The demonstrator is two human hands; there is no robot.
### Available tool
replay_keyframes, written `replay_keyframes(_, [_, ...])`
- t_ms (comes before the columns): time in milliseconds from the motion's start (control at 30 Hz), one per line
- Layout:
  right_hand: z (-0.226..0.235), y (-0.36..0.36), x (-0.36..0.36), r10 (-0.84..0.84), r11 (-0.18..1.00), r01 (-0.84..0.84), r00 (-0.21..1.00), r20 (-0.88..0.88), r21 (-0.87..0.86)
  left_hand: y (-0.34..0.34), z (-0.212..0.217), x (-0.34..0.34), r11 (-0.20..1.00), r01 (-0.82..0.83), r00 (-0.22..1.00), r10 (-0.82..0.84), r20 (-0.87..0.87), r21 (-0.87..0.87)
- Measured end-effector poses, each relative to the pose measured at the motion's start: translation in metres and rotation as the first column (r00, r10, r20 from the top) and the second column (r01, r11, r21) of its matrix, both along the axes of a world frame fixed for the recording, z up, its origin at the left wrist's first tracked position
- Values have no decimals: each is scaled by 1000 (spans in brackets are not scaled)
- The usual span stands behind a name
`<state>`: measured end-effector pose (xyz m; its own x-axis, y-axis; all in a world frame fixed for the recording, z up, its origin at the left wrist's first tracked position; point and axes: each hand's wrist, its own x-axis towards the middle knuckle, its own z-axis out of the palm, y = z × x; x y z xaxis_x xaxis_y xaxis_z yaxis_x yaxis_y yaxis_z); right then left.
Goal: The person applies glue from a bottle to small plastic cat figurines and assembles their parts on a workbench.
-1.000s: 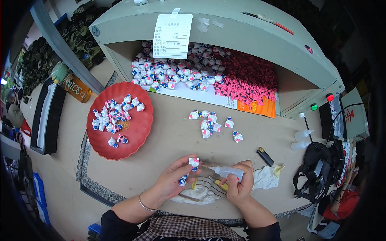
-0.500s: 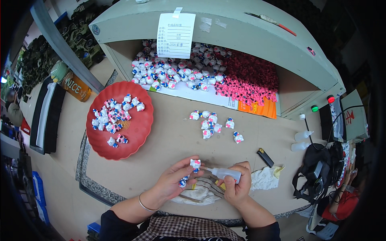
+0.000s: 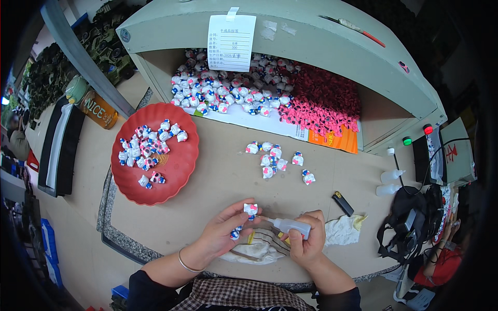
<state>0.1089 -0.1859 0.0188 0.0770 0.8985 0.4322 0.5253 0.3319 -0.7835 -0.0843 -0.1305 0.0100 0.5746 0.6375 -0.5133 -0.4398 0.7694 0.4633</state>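
My left hand (image 3: pixel 220 228) is closed round a small white cat figurine (image 3: pixel 250 209) with a pink bow and blue clothes, pinched between thumb and fingers. A second blue-and-white figurine (image 3: pixel 235 233) sits lower in the same hand. My right hand (image 3: pixel 307 241) grips a translucent squeeze bottle (image 3: pixel 293 227), tilted so that its thin nozzle points left. The nozzle tip is at or very close to the pinched figurine; whether they touch I cannot tell. Beyond my hands, several loose cat figurines (image 3: pixel 267 159) lie on the table.
A red scalloped bowl (image 3: pixel 181 181) with figurines stands left. At the back, a shelf unit (image 3: pixel 311 31) holds piled figurines and small pink pieces (image 3: pixel 332 111). A lighter (image 3: pixel 342 203), white cloth (image 3: pixel 342 230), striped cloth (image 3: pixel 259 251), two bottles (image 3: pixel 388 190) and black bag (image 3: pixel 410 223) lie right.
The view has shifted slightly. The pinched figurine has turned and tipped a little in my left hand, while the bottle's nozzle stays beside it. Both grips are the same.
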Motion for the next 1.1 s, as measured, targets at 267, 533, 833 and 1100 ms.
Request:
replay_keyframes(267, [-1,-3,1,-35,999,33,998,-56,-39,-2,-1,0,999,-14,1000,15,-21,40])
replay_keyframes(533, [-2,-3,-2,-30,999,26,989,-143,-32,-4,1,2,997,-36,999,38,-27,63])
replay_keyframes(833, [-1,-2,-3,-5,1000,4,1000,-29,-12,-4,4,4,998,-27,999,29,-31,64])
replay_keyframes(1100, [-4,-3,-4,-17,1000,17,994,-106,-2,-5,2,4,997,-24,999,27,-36,66])
